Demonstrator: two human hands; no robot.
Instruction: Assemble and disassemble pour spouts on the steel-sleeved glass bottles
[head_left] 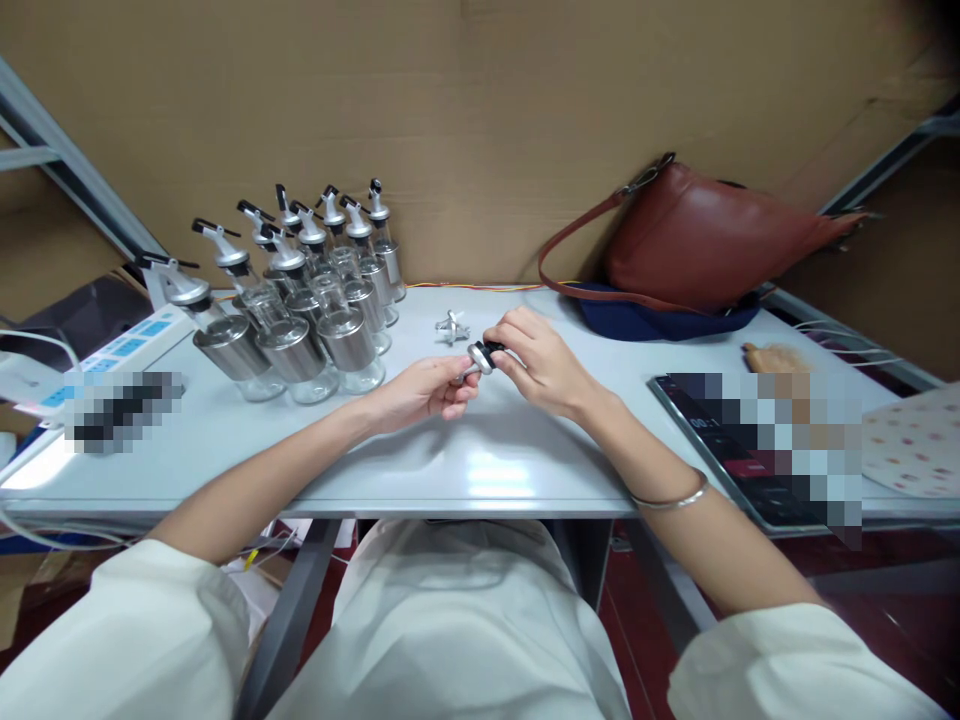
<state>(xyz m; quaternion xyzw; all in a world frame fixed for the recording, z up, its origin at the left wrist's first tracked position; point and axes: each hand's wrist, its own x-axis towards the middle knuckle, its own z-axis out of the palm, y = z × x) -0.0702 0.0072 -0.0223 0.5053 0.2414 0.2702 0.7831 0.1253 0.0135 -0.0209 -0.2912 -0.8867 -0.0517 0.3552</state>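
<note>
Between my two hands, above the middle of the table, is a silver-and-black bottle pourer. My left hand grips its silver end with thumb and fingers. The fingers of my right hand close on its black stopper end. Just beyond my hands, a small silver metal piece lies on the table; its exact shape is unclear. To the left of my left hand stand several glass bottles with steel sleeves. Most carry silver pourers with black levers, while a few at the front have bare glass necks.
A brown leather bag rests on a dark blue cloth item at the back right. Nearer right lies a tablet, partly pixelated. On the left are a white power strip and a blurred dark object. Cardboard walls the back.
</note>
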